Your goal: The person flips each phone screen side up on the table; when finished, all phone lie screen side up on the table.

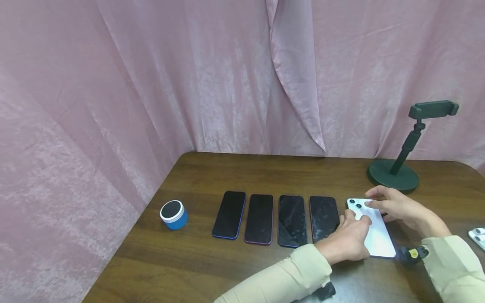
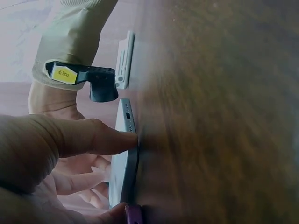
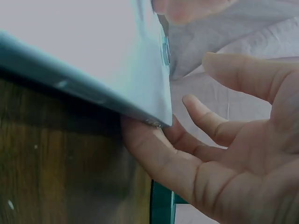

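Note:
A smartphone [image 1: 379, 237] lies back up on the wooden table, its pale back and camera lenses showing, between my two hands. My left hand [image 1: 348, 240] holds it by its left side, thumb and fingers at the edge. In the left wrist view, the thumb [image 2: 100, 137] reaches across near the charging port. My right hand [image 1: 403, 210] is at the phone's upper right corner. One finger [image 3: 161, 156] touches the edge there in the right wrist view, while the other fingers stay apart. Beside my left hand, a dark-screened phone [image 1: 322, 214] lies face up.
Further left in the row lie more face-up phones, a cracked one [image 1: 292, 221], a purple-edged one [image 1: 259, 219] and a blue-edged one [image 1: 229, 214]. A blue jar [image 1: 174, 216] stands left. Behind my right hand stands a green phone stand [image 1: 394, 174]. Another phone [image 1: 479, 236] lies far right.

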Demonstrator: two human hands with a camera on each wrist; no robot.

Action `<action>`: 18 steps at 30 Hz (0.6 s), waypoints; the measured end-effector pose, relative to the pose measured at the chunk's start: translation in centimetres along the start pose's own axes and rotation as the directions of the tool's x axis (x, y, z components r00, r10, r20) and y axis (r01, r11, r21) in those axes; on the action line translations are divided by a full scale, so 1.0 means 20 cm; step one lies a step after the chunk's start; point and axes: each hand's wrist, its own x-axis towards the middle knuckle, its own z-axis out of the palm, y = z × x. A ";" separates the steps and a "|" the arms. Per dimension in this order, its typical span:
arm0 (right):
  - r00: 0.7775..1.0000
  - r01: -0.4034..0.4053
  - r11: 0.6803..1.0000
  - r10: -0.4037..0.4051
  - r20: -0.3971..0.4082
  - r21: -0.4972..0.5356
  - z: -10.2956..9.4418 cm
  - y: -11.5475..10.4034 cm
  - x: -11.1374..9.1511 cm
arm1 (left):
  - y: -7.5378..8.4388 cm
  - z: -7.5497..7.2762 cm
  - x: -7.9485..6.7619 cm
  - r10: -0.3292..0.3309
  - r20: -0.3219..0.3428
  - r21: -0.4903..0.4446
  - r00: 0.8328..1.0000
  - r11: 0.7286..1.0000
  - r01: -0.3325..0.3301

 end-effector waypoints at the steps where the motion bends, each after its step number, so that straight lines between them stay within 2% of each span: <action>1: 1.000 0.005 1.000 -0.005 0.005 -0.001 0.00 0.00 0.00 | 0.00 0.00 0.00 0.002 0.000 0.002 1.000 1.000 -0.002; 13: 0.993 0.119 0.993 -0.119 0.017 0.024 -0.02 -0.05 -0.08 | 0.00 -0.01 -0.01 -0.004 -0.010 0.058 1.000 0.998 0.004; 18: 0.991 0.129 0.991 -0.130 0.019 0.043 -0.02 -0.06 -0.07 | 0.00 -0.01 -0.01 0.002 -0.012 0.065 1.000 0.998 -0.002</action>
